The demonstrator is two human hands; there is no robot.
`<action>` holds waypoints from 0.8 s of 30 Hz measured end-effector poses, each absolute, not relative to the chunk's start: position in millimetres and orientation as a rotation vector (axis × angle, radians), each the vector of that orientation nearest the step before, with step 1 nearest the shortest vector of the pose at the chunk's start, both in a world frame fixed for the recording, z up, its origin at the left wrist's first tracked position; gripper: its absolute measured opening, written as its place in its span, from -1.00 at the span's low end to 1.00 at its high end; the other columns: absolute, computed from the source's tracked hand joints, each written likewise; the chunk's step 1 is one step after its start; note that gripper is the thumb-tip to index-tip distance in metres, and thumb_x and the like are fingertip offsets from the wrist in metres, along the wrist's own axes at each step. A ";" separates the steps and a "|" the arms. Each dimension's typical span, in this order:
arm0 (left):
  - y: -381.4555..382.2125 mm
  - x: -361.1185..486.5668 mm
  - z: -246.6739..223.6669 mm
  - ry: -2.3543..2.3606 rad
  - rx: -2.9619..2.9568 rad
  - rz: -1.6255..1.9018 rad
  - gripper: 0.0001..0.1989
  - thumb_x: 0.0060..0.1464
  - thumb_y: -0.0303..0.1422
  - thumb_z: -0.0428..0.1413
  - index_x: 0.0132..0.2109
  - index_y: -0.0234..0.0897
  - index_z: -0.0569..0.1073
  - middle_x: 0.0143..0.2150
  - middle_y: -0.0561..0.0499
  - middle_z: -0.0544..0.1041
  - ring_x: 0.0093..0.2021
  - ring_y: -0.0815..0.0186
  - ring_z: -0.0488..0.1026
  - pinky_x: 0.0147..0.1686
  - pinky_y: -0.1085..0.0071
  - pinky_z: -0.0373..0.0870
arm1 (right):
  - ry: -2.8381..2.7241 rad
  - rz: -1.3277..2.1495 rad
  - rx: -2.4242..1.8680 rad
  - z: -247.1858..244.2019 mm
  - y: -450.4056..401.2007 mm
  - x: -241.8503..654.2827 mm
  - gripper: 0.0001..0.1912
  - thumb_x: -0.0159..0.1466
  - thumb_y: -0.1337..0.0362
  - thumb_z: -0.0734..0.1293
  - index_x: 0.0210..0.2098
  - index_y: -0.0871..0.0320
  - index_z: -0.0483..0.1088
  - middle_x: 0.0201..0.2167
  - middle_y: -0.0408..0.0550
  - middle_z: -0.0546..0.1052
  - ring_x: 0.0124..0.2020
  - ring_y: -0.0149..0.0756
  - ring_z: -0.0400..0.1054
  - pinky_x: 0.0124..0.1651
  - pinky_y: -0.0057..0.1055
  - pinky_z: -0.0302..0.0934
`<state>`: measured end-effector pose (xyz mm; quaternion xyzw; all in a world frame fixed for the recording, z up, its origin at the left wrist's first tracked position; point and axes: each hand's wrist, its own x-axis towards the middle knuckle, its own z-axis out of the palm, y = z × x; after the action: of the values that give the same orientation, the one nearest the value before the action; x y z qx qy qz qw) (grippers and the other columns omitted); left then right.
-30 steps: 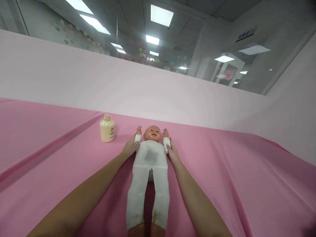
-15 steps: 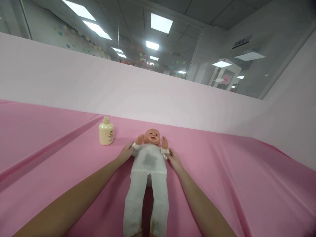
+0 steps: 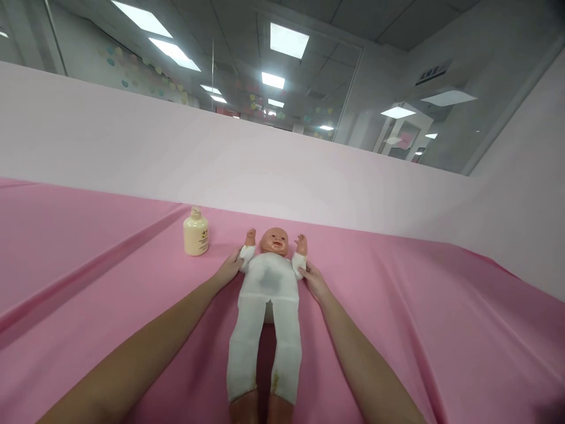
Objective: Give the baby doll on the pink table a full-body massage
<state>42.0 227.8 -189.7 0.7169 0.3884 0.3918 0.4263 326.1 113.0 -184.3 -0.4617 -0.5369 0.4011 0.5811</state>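
Observation:
A baby doll in a white one-piece suit lies on its back on the pink cloth, head pointing away from me. A grey smudge marks its chest. My left hand grips the doll's arm on the left side. On the other side my right hand holds its other arm by the white sleeve. Both little arms point up and outward beside the head.
A cream pump bottle stands upright on the cloth, left of the doll's head. A pale pink backdrop rises behind the cloth, with glass office walls and ceiling lights above. A long fold runs across the cloth at left.
The doll's arms were drawn in toward its face half a second ago and now spread out and up again, with both my hands still on them.

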 end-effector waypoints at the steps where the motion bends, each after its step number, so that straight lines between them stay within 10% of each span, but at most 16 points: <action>1: 222.9 33.1 -190.5 0.878 1.784 0.970 -0.47 0.03 -0.33 -0.06 0.18 -0.29 0.21 0.10 -0.10 0.40 0.06 0.17 0.37 -0.05 0.30 0.37 | -1.263 0.978 -1.046 -185.6 104.5 329.9 -0.44 0.08 0.09 0.43 0.04 0.15 0.38 0.03 0.06 0.45 0.04 -0.08 0.34 0.11 -0.14 0.20; 7: 199.1 1.7 -195.7 0.601 1.982 0.843 -0.58 -0.07 -0.33 0.07 0.00 -0.23 0.43 0.10 -0.08 0.41 0.12 0.08 0.32 0.12 0.19 0.27 | -1.293 0.938 -1.151 -208.1 80.6 346.5 -0.65 0.01 0.13 0.45 -0.21 0.08 0.49 0.07 0.02 0.41 0.07 -0.05 0.31 0.01 -0.19 0.29; 11: 216.4 13.9 -194.1 0.850 1.853 0.851 -0.53 0.06 -0.15 0.01 0.08 -0.27 0.35 0.03 -0.09 0.46 0.01 0.09 0.40 -0.04 0.23 0.38 | -1.273 0.879 -1.183 -208.8 102.2 349.8 -0.54 0.10 0.07 0.40 -0.03 0.09 0.40 -0.07 0.01 0.48 -0.06 -0.12 0.38 0.00 -0.20 0.27; 18: 264.1 49.7 -194.0 1.265 1.829 0.878 -0.53 0.07 0.01 -0.05 -0.21 -0.33 0.44 -0.28 -0.15 0.51 -0.19 0.03 0.44 -0.19 0.24 0.32 | -1.147 0.530 -1.439 -202.5 146.2 353.3 -0.58 0.20 -0.06 0.26 -0.36 0.23 0.40 -0.43 -0.07 0.46 -0.40 -0.27 0.30 -0.27 -0.34 0.22; 24: 239.0 31.2 -187.0 0.987 1.872 0.887 -0.44 0.11 -0.01 -0.06 0.10 -0.33 0.35 0.00 -0.13 0.48 -0.05 0.12 0.42 -0.09 0.29 0.36 | -1.216 0.618 -1.317 -193.9 126.4 345.1 -0.51 0.17 -0.05 0.30 -0.10 0.21 0.42 -0.15 0.03 0.52 -0.13 -0.13 0.38 -0.09 -0.25 0.29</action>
<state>31.2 239.0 -187.0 0.7438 0.3923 0.3523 0.4108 345.1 126.4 -193.9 -0.5643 -0.5209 0.2648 0.5832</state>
